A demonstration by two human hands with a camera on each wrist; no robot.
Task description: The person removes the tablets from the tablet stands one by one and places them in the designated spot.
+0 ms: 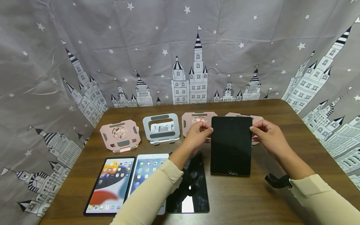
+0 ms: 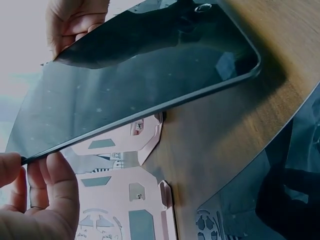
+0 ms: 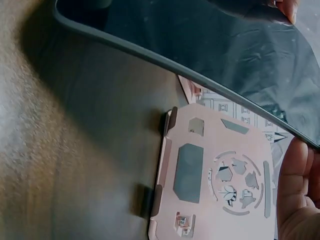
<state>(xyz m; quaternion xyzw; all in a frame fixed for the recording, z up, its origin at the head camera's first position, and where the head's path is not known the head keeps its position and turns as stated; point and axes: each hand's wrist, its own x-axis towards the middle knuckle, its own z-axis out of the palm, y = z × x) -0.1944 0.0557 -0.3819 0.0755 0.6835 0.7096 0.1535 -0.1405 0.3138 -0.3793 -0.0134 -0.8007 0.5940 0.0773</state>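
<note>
A tablet with a dark screen and a round home button at its lower edge is held up above the table by both hands. My left hand pinches its left edge near the upper part, thumb in front and fingers behind. At the opposite edge, my right hand pinches it in the same way. The tablet leans over a shadow on the wood in the left wrist view. Behind it stands a pink tablet stand, partly hidden in the head view. Another pink stand is just behind my left hand.
A grey-blue stand and a pink stand are farther left at the back. In front of them lie a lit tablet, a white-framed lit tablet and a dark tablet. My left sleeve covers part of these.
</note>
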